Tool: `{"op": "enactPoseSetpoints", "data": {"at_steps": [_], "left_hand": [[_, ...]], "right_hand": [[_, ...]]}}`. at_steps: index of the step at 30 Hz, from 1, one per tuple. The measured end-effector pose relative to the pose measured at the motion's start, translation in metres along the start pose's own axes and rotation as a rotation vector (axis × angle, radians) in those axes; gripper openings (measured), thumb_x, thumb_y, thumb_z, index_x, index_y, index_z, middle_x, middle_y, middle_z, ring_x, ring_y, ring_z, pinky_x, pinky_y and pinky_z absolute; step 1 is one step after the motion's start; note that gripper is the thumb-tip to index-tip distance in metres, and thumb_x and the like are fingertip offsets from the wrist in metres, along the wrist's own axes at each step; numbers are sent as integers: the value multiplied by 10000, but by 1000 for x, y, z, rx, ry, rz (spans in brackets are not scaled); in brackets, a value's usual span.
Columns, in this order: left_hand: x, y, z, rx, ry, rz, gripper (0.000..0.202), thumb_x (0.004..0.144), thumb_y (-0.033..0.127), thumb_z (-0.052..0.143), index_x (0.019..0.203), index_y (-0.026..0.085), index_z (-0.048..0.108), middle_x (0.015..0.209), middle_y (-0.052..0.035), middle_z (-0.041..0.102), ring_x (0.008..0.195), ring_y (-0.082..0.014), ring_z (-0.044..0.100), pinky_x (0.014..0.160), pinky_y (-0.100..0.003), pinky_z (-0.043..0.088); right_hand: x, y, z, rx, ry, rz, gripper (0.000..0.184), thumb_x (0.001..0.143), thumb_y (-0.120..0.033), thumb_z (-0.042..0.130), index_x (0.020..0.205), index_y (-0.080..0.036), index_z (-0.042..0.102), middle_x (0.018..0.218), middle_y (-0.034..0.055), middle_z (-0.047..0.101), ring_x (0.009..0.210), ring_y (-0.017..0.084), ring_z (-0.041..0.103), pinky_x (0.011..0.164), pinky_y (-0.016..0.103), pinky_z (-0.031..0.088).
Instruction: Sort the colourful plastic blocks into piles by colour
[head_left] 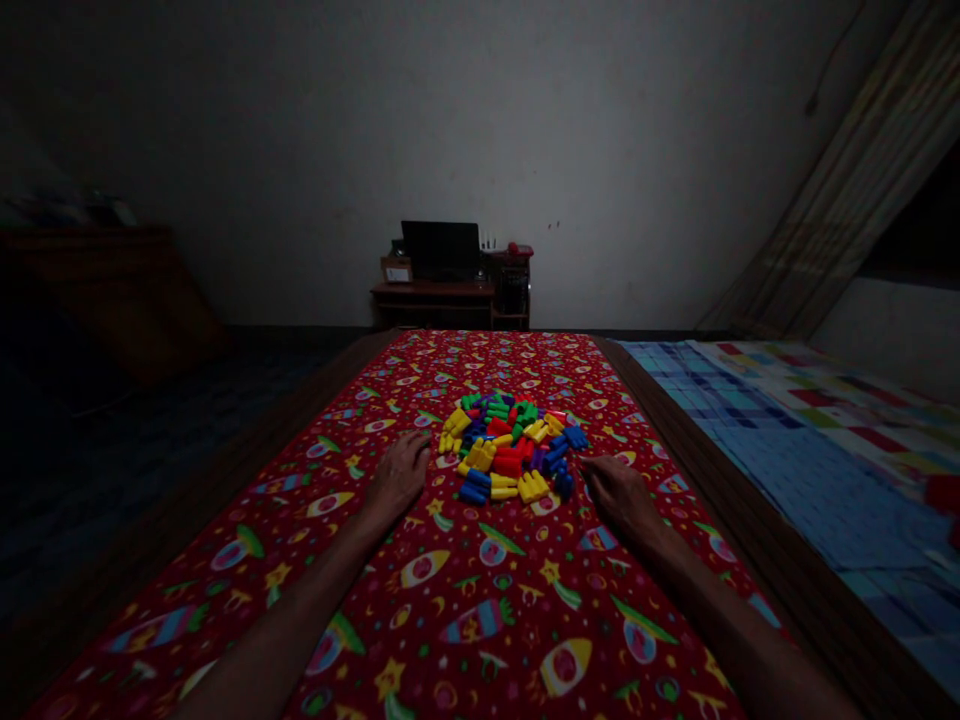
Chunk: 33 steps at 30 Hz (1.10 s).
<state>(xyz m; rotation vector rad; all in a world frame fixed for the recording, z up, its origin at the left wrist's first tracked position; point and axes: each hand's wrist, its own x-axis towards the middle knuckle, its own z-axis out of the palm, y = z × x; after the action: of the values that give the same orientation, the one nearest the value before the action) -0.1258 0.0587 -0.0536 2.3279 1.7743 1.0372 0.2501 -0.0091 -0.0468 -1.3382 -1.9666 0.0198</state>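
A heap of plastic toy building blocks [506,450] in yellow, red, blue, green and purple lies in the middle of a red rocket-print bedsheet [480,610]. My left hand [397,475] rests palm down on the sheet, its fingertips just left of the heap. My right hand [619,500] lies palm down on the other side, with its fingertips close to the blue blocks [562,485]. Neither hand visibly holds a block. The dim light hides fine detail of the fingers.
A dark wooden bed frame edge [720,480] runs along the sheet's right side, beyond which lies a blue checked cover [795,470]. A wooden desk [433,290] with a dark monitor [440,250] stands against the far wall. A curtain [817,190] hangs at right.
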Motion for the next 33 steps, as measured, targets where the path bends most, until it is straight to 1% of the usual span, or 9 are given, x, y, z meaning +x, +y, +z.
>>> {"op": "enactPoseSetpoints", "data": {"at_steps": [7, 15, 19, 21, 23, 25, 28, 30, 33], "left_hand": [[-5, -1, 3, 86, -9, 113, 350, 909, 335, 390, 1131, 206, 627, 1239, -116, 592, 1165, -285, 548, 1006, -472, 461], [-4, -11, 10, 98, 4, 110, 360, 899, 313, 405, 1121, 174, 652, 1226, -139, 599, 1141, -291, 564, 981, -482, 477], [-5, -15, 12, 93, 17, 124, 368, 910, 317, 395, 1127, 175, 657, 1229, -140, 601, 1142, -284, 568, 974, -464, 485], [-5, -17, 13, 96, 25, 123, 369, 907, 323, 400, 1125, 175, 659, 1233, -141, 601, 1148, -286, 567, 973, -461, 487], [-5, -19, 14, 97, 30, 121, 367, 899, 322, 406, 1118, 178, 663, 1226, -138, 607, 1142, -286, 572, 970, -462, 489], [-5, -21, 15, 92, 35, 127, 368, 896, 314, 401, 1111, 179, 667, 1218, -133, 614, 1139, -282, 574, 975, -461, 487], [-4, -21, 14, 89, 34, 134, 387, 904, 316, 383, 1118, 164, 667, 1227, -144, 611, 1145, -288, 571, 985, -474, 480], [-3, -22, 13, 82, 22, 136, 395, 902, 324, 384, 1120, 158, 668, 1231, -149, 610, 1142, -293, 573, 981, -480, 484], [-2, -23, 12, 71, 12, 129, 394, 883, 328, 396, 1097, 157, 679, 1215, -152, 622, 1130, -300, 584, 971, -485, 494]], "right_hand": [[1, -10, -5, -136, -121, -40, 290, 965, -247, 376, 887, -194, 650, 868, 81, 627, 771, 180, 582, 686, 287, 464], [0, -4, -4, -30, -112, 52, 307, 967, -312, 397, 884, -180, 661, 851, 85, 645, 767, 188, 596, 704, 307, 475], [21, 16, -5, 101, -2, 158, 308, 904, -363, 505, 1104, -182, 654, 1052, 119, 682, 946, 231, 636, 815, 354, 499], [37, 23, -5, 135, -54, 110, 445, 863, -384, 555, 1261, -188, 588, 1227, 141, 627, 1104, 264, 590, 916, 401, 469], [51, 25, -2, 166, -159, 33, 504, 837, -393, 577, 1298, -187, 568, 1288, 144, 595, 1163, 280, 554, 964, 421, 438], [59, 22, 0, 203, -241, -2, 421, 852, -387, 548, 1208, -176, 628, 1201, 127, 644, 1081, 263, 586, 914, 387, 457], [62, 23, -4, 201, -286, 72, 311, 889, -377, 479, 935, -161, 698, 867, 63, 693, 783, 190, 607, 705, 280, 466], [63, 34, -12, 161, -248, 177, 304, 877, -367, 475, 835, -153, 687, 716, 34, 655, 653, 162, 565, 602, 245, 425], [70, 65, -23, 66, -95, 330, 293, 826, -294, 467, 923, -135, 694, 742, 56, 677, 668, 183, 589, 618, 262, 440]]}}
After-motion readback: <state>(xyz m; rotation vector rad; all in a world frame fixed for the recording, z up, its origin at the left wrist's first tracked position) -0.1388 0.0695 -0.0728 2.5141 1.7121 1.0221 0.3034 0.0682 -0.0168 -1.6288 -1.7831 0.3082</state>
